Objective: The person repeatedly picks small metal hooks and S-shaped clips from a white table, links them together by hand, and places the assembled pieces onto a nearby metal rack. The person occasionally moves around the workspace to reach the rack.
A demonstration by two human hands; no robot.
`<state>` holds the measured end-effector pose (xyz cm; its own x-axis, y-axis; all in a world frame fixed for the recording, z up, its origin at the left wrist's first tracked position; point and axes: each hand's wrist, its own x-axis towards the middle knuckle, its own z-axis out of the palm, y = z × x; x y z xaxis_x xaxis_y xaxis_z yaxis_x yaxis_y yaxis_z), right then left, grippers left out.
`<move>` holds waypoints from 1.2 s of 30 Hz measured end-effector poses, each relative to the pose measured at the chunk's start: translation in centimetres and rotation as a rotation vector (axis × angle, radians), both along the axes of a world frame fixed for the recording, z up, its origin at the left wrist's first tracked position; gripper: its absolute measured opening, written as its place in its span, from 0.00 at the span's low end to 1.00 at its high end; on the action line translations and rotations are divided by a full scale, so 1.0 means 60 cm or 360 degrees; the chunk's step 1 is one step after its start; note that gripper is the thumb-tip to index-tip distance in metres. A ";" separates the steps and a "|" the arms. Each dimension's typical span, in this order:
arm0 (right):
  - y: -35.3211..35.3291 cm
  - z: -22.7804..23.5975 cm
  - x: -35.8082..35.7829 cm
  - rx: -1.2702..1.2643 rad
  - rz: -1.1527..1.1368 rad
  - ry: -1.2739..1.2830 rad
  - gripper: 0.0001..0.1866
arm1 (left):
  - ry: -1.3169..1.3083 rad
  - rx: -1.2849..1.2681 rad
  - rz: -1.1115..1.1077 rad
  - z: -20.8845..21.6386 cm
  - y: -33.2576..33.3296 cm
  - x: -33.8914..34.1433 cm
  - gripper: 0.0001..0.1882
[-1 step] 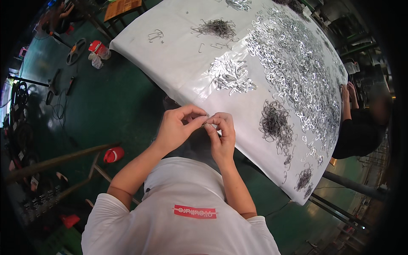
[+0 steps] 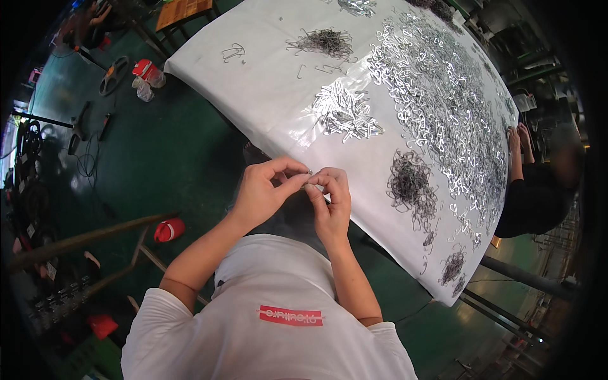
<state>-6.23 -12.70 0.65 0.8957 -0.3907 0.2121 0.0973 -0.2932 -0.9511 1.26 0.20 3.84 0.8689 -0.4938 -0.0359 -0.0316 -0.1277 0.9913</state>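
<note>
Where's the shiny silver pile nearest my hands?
In the head view, the silver pile lies on the white table beyond your right hand, left of the wide hook spread.

- The head view is looking steeply down from the head, where it is riding as the left of two side-by-side fisheye cameras.
- It is facing out over the white shirt [image 2: 269, 342] toward the tabletop [image 2: 272, 95], whose near edge is slanting through the middle.
- The left hand [image 2: 263, 193] and right hand [image 2: 332, 206] are showing close up, near the centre.
- The wide lens is bending straight edges toward the dark rim.
</note>
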 end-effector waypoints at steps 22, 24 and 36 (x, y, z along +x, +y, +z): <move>-0.199 -0.089 0.448 -0.1558 0.0092 0.0665 0.10 | -0.0494 -0.0014 0.0457 -0.020 0.056 0.005 0.07; -0.208 -0.090 0.459 -0.1782 0.0262 0.0796 0.09 | -0.0444 -0.0090 0.0474 -0.023 0.050 0.002 0.08; -0.072 0.023 0.160 0.0775 0.0542 0.0401 0.04 | -0.0365 -0.0179 0.0484 -0.043 0.044 -0.013 0.07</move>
